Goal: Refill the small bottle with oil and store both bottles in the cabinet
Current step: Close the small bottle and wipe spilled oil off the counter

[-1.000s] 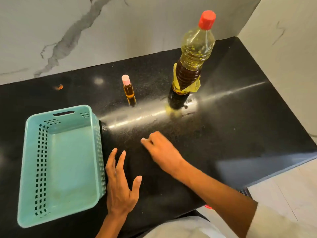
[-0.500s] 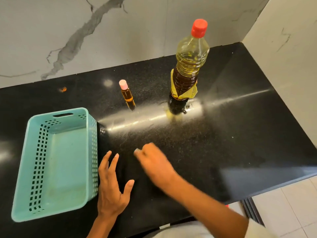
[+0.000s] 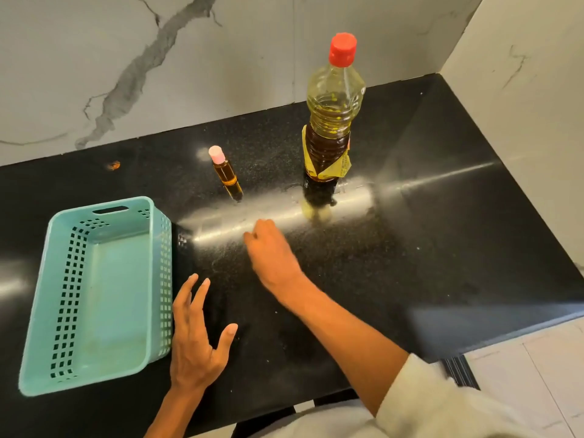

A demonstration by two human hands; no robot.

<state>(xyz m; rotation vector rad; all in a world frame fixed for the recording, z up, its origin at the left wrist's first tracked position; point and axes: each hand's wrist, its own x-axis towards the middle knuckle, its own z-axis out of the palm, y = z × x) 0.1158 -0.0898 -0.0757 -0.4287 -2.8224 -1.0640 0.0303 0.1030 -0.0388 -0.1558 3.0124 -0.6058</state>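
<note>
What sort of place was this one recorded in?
Most likely a home kitchen: a polished black stone countertop set in a corner against marble-look wall panels, a large oil bottle standing on it, and tiled floor at the lower right.

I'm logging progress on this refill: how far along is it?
Done: nothing visibly; the small bottle and large oil bottle both stand capped on the counter. In hand: nothing; the right hand hovers before them, the left hand is open beside the teal basket. Left: uncapping, pouring, storing.

This is looking like a kitchen. A black stone counter (image 3: 442, 235) is carrying an oil bottle (image 3: 331, 121) beneath marbled walls (image 3: 221, 58).
</note>
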